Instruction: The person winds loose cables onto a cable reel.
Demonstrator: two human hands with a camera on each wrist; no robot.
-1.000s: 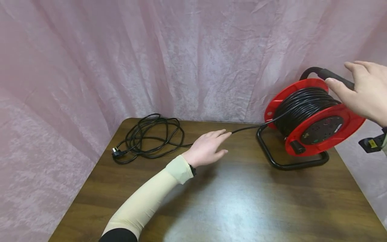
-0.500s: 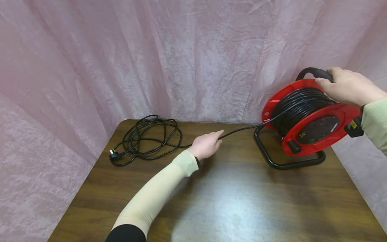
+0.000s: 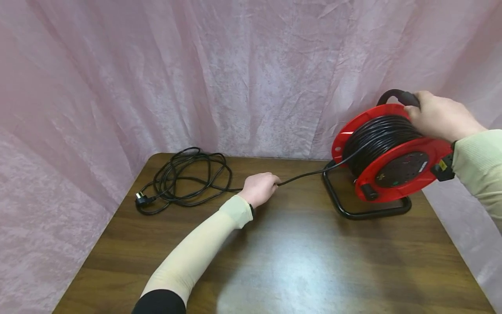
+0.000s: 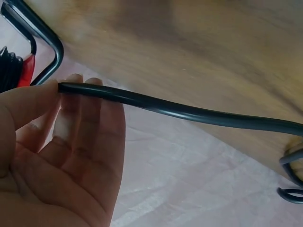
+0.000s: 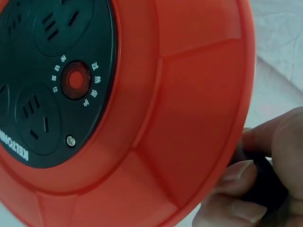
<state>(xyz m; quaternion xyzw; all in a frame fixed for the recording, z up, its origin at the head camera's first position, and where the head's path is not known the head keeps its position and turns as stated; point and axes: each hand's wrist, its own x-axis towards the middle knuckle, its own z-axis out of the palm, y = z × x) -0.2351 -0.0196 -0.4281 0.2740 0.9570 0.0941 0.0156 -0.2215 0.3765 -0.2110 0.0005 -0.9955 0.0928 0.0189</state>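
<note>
A red cable reel (image 3: 427,152) wound with black cable stands on a black tube frame at the table's right. My right hand (image 3: 443,115) grips the black handle (image 3: 408,98) on top of it; in the right wrist view its fingers (image 5: 236,208) curl round that handle. From the drum a black cable (image 3: 302,175) runs left across the table. Near the middle my left hand (image 3: 259,188) pinches this cable between thumb and fingers, as the left wrist view shows (image 4: 156,106). Farther left the cable lies in loose loops (image 3: 172,174), ending in a black plug (image 3: 142,199).
The brown wooden table (image 3: 313,257) extends toward me in front of both arms. A pink velvet curtain (image 3: 243,78) hangs behind its back edge. A small black crank knob (image 3: 368,191) juts from the reel's front face, below the socket panel (image 3: 401,169).
My right hand has come down from above the reel and taken hold of its handle. My left hand's fingers, straight before, have closed on the cable.
</note>
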